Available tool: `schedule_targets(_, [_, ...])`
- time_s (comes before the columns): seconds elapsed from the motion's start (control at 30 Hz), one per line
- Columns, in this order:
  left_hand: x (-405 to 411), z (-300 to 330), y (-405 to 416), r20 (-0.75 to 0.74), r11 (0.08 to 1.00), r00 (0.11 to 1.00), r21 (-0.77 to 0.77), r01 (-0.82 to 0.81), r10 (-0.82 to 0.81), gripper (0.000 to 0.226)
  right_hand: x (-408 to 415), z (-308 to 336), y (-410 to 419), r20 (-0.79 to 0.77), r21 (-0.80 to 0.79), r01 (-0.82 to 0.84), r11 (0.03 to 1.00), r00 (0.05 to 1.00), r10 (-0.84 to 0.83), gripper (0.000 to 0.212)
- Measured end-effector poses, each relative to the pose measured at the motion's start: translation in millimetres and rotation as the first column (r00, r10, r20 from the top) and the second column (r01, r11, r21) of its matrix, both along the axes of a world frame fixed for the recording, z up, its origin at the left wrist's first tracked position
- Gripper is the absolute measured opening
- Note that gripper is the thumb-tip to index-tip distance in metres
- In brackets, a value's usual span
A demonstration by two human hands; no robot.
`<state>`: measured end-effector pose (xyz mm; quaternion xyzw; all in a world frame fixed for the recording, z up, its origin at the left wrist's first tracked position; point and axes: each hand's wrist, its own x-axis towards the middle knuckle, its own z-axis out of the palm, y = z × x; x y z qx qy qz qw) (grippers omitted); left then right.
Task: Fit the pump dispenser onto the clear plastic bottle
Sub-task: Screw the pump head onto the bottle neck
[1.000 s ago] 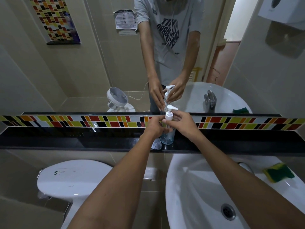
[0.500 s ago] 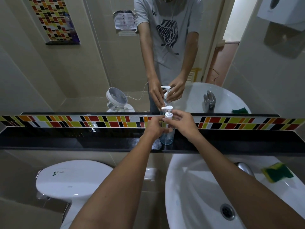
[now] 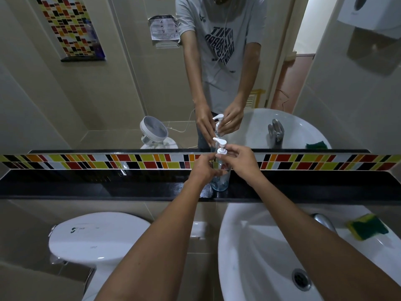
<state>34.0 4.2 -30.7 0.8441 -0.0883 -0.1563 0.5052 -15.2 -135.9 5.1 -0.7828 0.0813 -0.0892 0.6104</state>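
Right hand [image 3: 243, 162] grip pinched narrow on the white collar of the pump dispenser [image 3: 221, 147], fingertips [image 3: 228, 149] at the collar just under the nozzle head. Left hand [image 3: 205, 168] grip wrapped round the upper body of the clear plastic bottle [image 3: 220, 181], steadying it upright. Pump sits on the bottle neck, nozzle pointing left; can't tell if the collar is fully threaded down, fingers cover the joint.

Bottle stands on the black shelf [image 3: 86, 185] below the mirror, near its front edge, roughly mid-length, just behind the left rim of the white sink [image 3: 249, 257]. Bottle looks mostly empty, thin liquid trace at most.

Step, my read: screwing the collar onto the neck, late in the task. Next move calls for more collar turns with the right hand while the left holds the bottle from spinning, then a check that the pump sits straight and snug. Risk: cross-threading if the pump tilts; bottle sliding on the glossy shelf.

Outward: colored tile strip [image 3: 130, 161] behind the shelf, toilet lid [image 3: 97, 237] lower left, green-yellow sponge [image 3: 366, 227] on the sink's right rim, faucet [image 3: 323, 221] beside it.
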Motion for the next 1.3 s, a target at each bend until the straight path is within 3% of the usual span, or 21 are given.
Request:
schedule_targets(0.27, [-3.8,3.6,1.4,0.036,1.0,0.999,0.002,-0.024,0.024,0.064,5.7,2.1,5.1,0.024,-0.121,0.116,0.986,0.993,-0.114,0.043])
schedule_targets(0.53, [-6.1,8.4,0.4,0.039,0.998,0.998,0.041,-0.053,0.052,0.061,-0.5,-5.5,14.6,0.095,-0.127,0.178,0.976,0.981,-0.167,0.038])
schedule_targets(0.7, [-9.4,8.4,0.0,0.03,0.999,0.999,0.023,-0.034,0.033,0.07,-4.0,-0.8,1.1,0.067,0.054,0.145,0.988,0.987,-0.148,0.061])
schedule_targets(0.77, [-9.5,9.4,0.0,0.015,1.0,0.999,0.01,-0.029,0.029,0.073,-3.2,6.7,-1.5,0.088,0.135,0.138,0.981,0.985,-0.15,0.053])
schedule_targets(0.9, [-9.7,12.4,-1.4,-0.016,0.999,0.999,0.016,-0.033,0.033,0.077,-1.0,21.0,-0.2,0.105,0.148,0.033,0.988,0.993,-0.049,0.027])
schedule_targets(1.03, [-8.3,9.7,-1.1,-0.039,0.999,0.998,0.012,-0.04,0.04,0.081,4.0,20.4,-11.0,0.006,0.1,-0.121,0.988,0.993,0.121,0.026])
schedule_targets(1.1, [-7.9,8.3,-1.3,-0.047,0.999,0.998,0.006,-0.036,0.037,0.082,6.0,23.2,-16.5,-0.061,0.167,-0.187,0.968,0.978,0.199,0.03])
schedule_targets(1.3, [-7.8,12.7,0.4,-0.041,0.999,0.999,0.007,-0.034,0.034,0.079,13.3,32.8,-13.2,0.014,0.114,-0.05,0.992,0.999,0.048,0.025])
